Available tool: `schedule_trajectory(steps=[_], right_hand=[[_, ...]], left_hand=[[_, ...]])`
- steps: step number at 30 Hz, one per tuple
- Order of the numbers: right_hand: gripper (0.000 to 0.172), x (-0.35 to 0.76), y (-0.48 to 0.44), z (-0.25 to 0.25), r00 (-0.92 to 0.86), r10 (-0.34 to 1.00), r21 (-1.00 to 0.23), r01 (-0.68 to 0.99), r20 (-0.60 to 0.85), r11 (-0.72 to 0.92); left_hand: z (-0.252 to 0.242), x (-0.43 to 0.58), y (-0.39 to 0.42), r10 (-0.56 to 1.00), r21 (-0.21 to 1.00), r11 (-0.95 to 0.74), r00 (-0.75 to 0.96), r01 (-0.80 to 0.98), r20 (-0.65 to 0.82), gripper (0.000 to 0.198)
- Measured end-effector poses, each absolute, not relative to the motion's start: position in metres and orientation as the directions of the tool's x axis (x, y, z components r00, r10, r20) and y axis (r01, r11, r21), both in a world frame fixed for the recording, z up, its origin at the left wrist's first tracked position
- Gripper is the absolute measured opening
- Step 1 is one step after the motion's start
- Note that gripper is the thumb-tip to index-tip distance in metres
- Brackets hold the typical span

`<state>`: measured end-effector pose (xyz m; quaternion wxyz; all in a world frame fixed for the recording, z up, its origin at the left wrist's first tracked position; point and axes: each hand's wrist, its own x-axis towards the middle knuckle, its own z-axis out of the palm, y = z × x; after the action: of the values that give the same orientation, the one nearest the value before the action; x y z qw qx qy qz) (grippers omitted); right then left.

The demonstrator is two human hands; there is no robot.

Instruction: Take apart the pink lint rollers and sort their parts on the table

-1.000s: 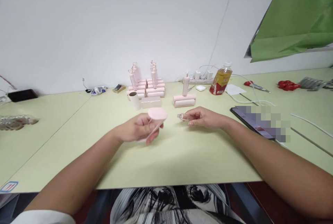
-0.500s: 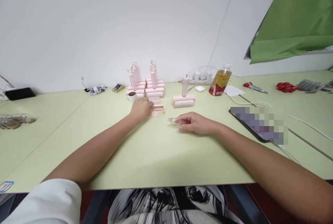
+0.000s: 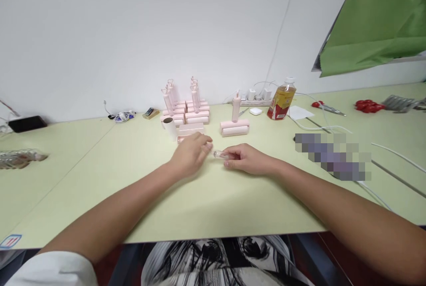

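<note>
My right hand (image 3: 248, 157) is closed round a small clear-and-pink tube, perhaps a lint roller handle (image 3: 221, 155), whose clear end points left. My left hand (image 3: 191, 153) has its fingertips pinched together just beside that end; whatever lies between them is too small to make out. Behind my left hand are open pink lint roller case parts (image 3: 191, 128), partly hidden by it. A white paper roll (image 3: 169, 127) stands upright to their left. One pink lint roller (image 3: 234, 127) with an upright handle stands behind my right hand.
Several pink lint rollers (image 3: 197, 115) stand grouped near the wall. A drink bottle (image 3: 282, 99), a power strip (image 3: 256, 101), and red-handled pliers (image 3: 328, 108) are at the back right. A blurred-out phone (image 3: 333, 157) lies to the right among white cables.
My left hand has moved from the case parts toward me and right, up to the clear end of the tube. My right hand stays nearly in place, still holding it.
</note>
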<state>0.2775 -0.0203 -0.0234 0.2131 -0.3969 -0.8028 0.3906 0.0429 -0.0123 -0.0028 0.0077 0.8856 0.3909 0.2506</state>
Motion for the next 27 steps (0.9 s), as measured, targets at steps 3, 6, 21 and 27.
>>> schedule_trajectory(steps=[3, 6, 21, 27], right_hand=[[0.031, 0.270, -0.028, -0.023, -0.639, 0.768, -0.841, 0.391, 0.044, 0.373], [0.036, 0.269, -0.030, -0.021, -0.655, 0.754, -0.869, 0.347, 0.045, 0.354], [0.048, 0.253, -0.044, -0.026, -0.558, 0.830, -0.862, 0.413, 0.015, 0.293], [0.052, 0.257, -0.041, -0.029, -0.593, 0.801, -0.907, 0.293, 0.076, 0.303]], left_hand=[[-0.005, 0.049, -0.036, 0.604, 0.146, -0.792, 0.726, 0.593, 0.328, 0.035], [-0.008, 0.039, -0.032, 0.686, 0.235, -0.728, 0.680, 0.644, 0.260, 0.030], [-0.015, 0.058, -0.050, 0.724, 0.267, -0.684, 0.675, 0.679, 0.140, 0.038], [-0.017, 0.052, -0.047, 0.735, 0.353, -0.663, 0.662, 0.660, 0.144, 0.037]])
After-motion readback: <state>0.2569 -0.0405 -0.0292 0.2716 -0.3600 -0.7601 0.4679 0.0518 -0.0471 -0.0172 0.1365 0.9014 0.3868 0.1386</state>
